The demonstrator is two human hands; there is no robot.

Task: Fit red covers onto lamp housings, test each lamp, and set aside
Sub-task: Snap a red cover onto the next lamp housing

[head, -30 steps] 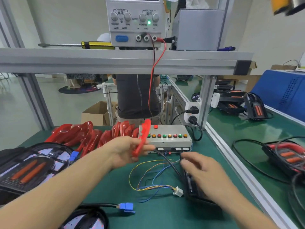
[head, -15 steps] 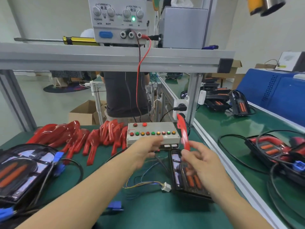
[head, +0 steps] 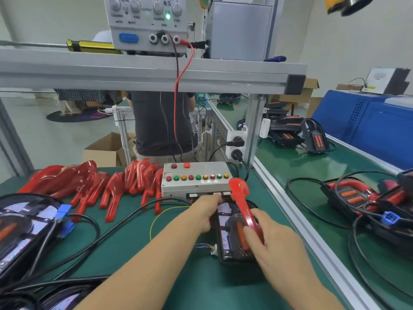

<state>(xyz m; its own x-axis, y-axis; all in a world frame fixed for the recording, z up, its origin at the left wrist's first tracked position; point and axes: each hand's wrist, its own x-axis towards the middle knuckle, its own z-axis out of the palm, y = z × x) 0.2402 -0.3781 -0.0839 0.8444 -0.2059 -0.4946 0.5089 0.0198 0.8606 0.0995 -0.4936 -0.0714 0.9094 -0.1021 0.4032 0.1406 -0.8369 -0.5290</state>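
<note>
A black lamp housing (head: 225,233) lies on the green mat in front of the grey test box (head: 196,179). My right hand (head: 271,238) pinches a red cover (head: 242,202) by its lower end and holds it tilted over the housing, hooked end up. My left hand (head: 206,212) rests on the housing's left edge, fingers curled against it. Several loose red covers (head: 89,186) lie in a heap at the back left.
The test box carries a row of coloured buttons. A power supply (head: 147,25) sits on the aluminium shelf above. Other lamp housings with cables lie at left (head: 22,229) and on the right bench (head: 357,198). Loose wires (head: 156,218) cross the mat. A person stands beyond the bench.
The red cover went from my left hand to my right, which lowered it over the housing. My left hand dropped onto the housing's left edge. The view shifted closer.
</note>
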